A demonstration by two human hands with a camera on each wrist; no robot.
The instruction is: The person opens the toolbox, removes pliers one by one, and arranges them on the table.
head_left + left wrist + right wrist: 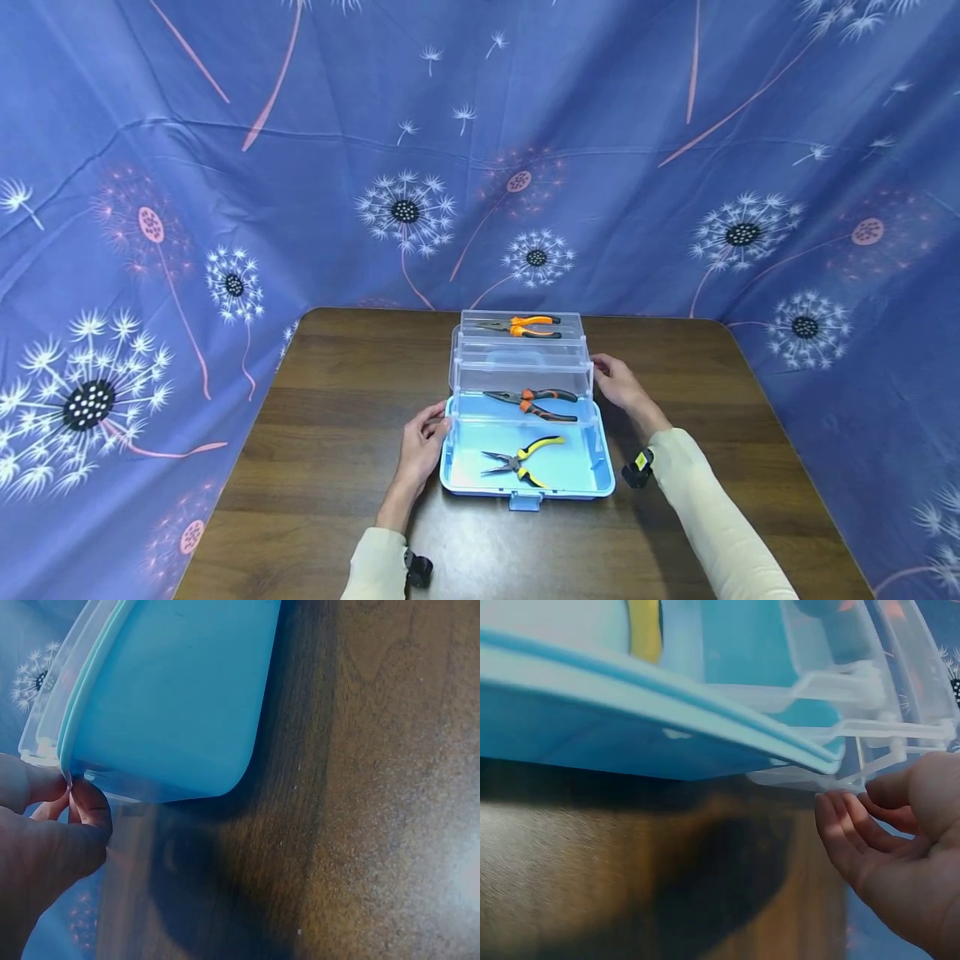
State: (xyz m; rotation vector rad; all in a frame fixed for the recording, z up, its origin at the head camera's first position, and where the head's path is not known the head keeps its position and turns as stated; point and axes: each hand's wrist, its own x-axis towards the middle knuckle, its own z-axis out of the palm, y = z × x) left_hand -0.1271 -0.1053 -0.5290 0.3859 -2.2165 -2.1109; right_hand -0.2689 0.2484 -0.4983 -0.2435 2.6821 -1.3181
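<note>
A light blue toolbox (468, 467) stands unfolded on the table, its clear trays (525, 377) stepped up toward the back. Yellow-and-black pliers (517, 463) lie in the blue bottom. Orange-and-black long-nose pliers (527, 397) rest in the lower tray, and brighter orange pliers (522, 321) in the top one. At the box's left side, my left hand (422, 442) pinches a thin edge by the rim corner, seen in the left wrist view. My right hand (617, 383) has thumb and fingers at the clear edge (860, 761) on the right; its fingertips are partly hidden.
The brown wooden table (337, 400) extends around the toolbox. A blue cloth with a dandelion print (637, 208) hangs behind it and along the sides. A blue latch (525, 501) sticks out from the box's front.
</note>
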